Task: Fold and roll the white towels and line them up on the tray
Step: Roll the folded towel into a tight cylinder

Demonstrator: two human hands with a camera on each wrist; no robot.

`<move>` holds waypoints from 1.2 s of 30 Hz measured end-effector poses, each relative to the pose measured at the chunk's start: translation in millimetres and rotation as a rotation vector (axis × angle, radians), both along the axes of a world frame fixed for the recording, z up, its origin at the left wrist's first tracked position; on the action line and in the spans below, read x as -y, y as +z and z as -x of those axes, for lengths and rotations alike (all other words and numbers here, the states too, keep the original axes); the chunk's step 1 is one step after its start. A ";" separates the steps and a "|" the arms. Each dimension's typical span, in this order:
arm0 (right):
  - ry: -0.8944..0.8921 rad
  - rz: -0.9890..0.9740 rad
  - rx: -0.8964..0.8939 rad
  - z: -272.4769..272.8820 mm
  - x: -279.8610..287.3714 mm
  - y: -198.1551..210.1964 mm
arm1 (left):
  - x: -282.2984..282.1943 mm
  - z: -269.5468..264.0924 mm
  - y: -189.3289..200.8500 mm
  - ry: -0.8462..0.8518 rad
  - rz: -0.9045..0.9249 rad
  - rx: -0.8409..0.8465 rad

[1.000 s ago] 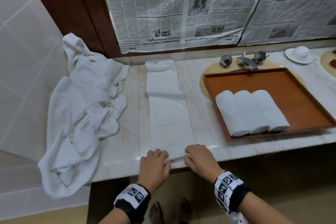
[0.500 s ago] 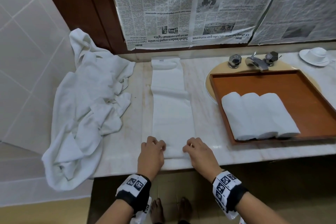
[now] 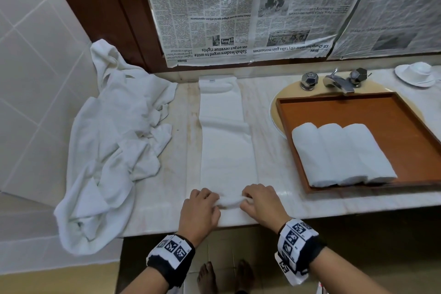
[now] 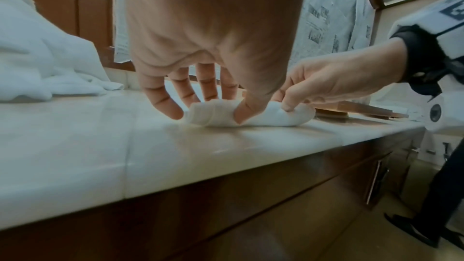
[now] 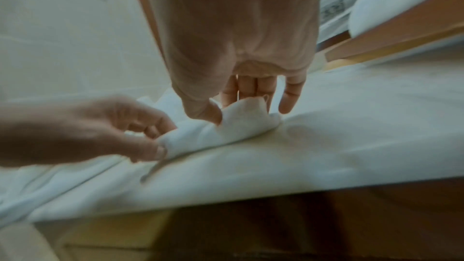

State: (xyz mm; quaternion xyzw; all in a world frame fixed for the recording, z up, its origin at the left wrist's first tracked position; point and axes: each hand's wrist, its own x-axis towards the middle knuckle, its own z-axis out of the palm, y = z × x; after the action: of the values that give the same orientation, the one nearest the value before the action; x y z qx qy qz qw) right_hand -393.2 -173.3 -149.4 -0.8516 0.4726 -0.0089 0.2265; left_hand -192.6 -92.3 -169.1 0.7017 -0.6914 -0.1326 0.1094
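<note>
A white towel (image 3: pixel 226 138), folded into a long narrow strip, lies on the marble counter and runs from the back wall toward me. Its near end (image 3: pixel 230 201) is curled into a small roll. My left hand (image 3: pixel 202 207) pinches the roll's left part, thumb in front and fingers behind (image 4: pixel 208 110). My right hand (image 3: pixel 260 203) pinches its right part (image 5: pixel 241 106). The wooden tray (image 3: pixel 393 114) sits to the right and holds three rolled white towels (image 3: pixel 341 153) side by side at its front left.
A heap of loose white towels (image 3: pixel 114 141) covers the counter's left end and hangs over its front edge. Behind the tray are a tap (image 3: pixel 336 81) and a white cup on a saucer (image 3: pixel 416 74). Newspaper covers the wall behind.
Both hands have turned the towel's near edge over into a small roll and moved a little away from the counter's front edge.
</note>
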 end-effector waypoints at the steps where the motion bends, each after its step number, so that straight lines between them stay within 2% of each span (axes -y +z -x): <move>1: -0.003 -0.038 0.017 0.1 3.1 2.4 | 0.1 0.2 1.8 0.021 -0.015 -0.011; 3: -0.029 -0.113 0.076 1.3 5.3 3.6 | 3.0 0.0 6.5 0.094 -0.074 -0.093; 5: -0.086 -0.172 0.160 3.1 5.8 0.4 | 7.2 -2.8 10.4 0.167 -0.147 -0.249; 8: -0.160 -0.178 0.239 3.8 3.6 -5.1 | 10.0 -6.0 10.3 0.233 -0.147 -0.390; 12: -0.056 0.166 0.074 -0.8 -6.1 -15.3 | 16.7 -9.1 7.2 0.252 -0.182 -0.360; 14: 0.007 0.275 0.021 0.8 -12.2 -18.1 | 22.1 -13.5 5.4 0.267 -0.199 -0.369; 16: 0.041 0.315 0.050 5.8 -17.1 -19.0 | 27.3 -16.6 5.0 0.301 -0.233 -0.385; 19: 0.089 0.284 0.010 10.9 -23.1 -15.9 | 30.5 -15.0 5.4 0.341 -0.229 -0.408; 21: 0.089 0.259 -0.034 8.2 -21.8 -13.5 | 27.1 -12.7 1.7 0.305 -0.121 -0.404; 23: 0.050 0.223 -0.005 4.0 -17.2 -13.3 | 20.0 -10.8 -3.7 0.157 0.043 -0.295; 25: 0.003 0.152 0.064 1.7 -11.9 -13.2 | 12.4 -10.1 -8.5 0.002 0.127 -0.205; 30: -0.020 -0.021 0.149 2.0 -1.9 -9.5 | 4.1 -15.9 -11.3 -0.064 0.084 -0.157; 36: -0.036 -0.111 0.253 9.0 -1.8 -7.2 | 6.3 -15.5 -2.8 0.009 -0.064 -0.185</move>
State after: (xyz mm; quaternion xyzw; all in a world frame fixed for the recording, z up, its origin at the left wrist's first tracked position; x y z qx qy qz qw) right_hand -402.3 -171.6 -156.6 -0.8212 0.4553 -0.0938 0.3310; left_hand -177.1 -98.6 -171.9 0.6928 -0.6706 -0.2182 0.1510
